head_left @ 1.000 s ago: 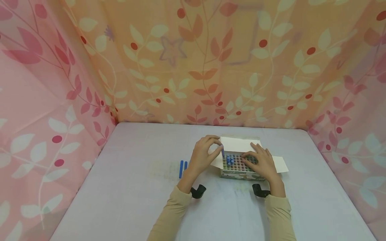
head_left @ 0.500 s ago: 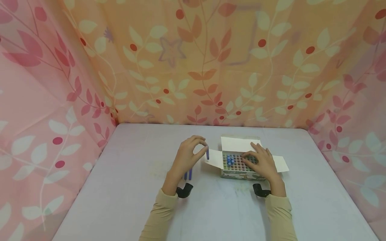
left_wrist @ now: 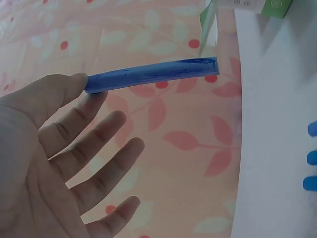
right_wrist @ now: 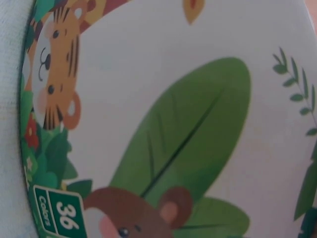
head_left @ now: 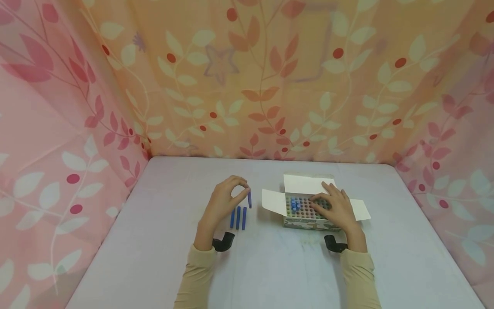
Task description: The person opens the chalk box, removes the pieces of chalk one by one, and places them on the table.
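creased beige sleeves [head_left: 197,274] are nearest, behind the grips, with smooth black, curved mounts [head_left: 224,242] jutting from the wrists above the cuffs. the left grip [head_left: 224,199] is a bare hand raised over the pale, matte counter [head_left: 289,266], back up and arched, fingertips turned to the right. thumb and forefinger pinch one end of a blue stick [left_wrist: 153,74]; the other three fingers are spread apart and slightly bent. the stick is straight, streaked darker along its side, with a square-cut free end, and hangs nearly upright from the fingertips, clear of the counter.

just on the person's side of the pinching tips, three blue sticks [head_left: 238,218] lie parallel, close but apart. to the right of the left grip stands a printed card box [head_left: 306,224] with white flaps [head_left: 274,202] folded open; its face carries a tiger, a big green leaf and "36 colors". between the two grips, a cluster of blue ends [head_left: 295,204] pokes up from rows of round holes.

the right grip [head_left: 335,206] lies over the box's right part, back up, thumb and forefinger parted, the rest spread; what its tips touch is too small to tell. beyond both grips hangs folded orange cloth [head_left: 216,94] with leaf prints.
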Demonstrator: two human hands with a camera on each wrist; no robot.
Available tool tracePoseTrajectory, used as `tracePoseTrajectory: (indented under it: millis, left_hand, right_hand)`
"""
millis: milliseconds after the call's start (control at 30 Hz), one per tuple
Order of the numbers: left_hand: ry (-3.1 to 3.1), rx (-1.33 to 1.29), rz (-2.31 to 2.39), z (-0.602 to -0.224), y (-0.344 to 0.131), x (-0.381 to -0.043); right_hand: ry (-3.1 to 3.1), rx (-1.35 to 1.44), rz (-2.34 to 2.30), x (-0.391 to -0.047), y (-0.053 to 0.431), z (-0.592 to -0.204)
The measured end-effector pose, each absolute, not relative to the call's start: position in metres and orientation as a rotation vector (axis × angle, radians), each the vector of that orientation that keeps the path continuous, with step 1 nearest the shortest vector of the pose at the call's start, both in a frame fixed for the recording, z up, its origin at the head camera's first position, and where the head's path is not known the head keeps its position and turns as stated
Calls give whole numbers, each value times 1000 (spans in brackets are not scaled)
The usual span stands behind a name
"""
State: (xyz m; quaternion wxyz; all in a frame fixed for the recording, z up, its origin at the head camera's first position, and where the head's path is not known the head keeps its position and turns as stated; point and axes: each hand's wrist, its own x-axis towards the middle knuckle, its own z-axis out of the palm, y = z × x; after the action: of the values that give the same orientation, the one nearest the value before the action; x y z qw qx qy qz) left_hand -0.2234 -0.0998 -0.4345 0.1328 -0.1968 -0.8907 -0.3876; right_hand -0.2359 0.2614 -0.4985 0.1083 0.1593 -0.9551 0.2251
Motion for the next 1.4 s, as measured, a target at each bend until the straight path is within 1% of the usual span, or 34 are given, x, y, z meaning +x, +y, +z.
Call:
tracePoseTrajectory:
  millis: [567, 1133, 1400]
  left_hand:
    - [-2814, -411, -1134, -446, -138, -226]
    - [-3005, -398, -1234, -466, -156, -229]
    - [-3072, -312, -1192, -482, -159, -237]
  right_hand:
    - [-2799, 479, 660, -237, 262, -497]
    - [-2802, 491, 657, -238, 263, -496]
    - [-2799, 490, 656, -238, 263, -496]
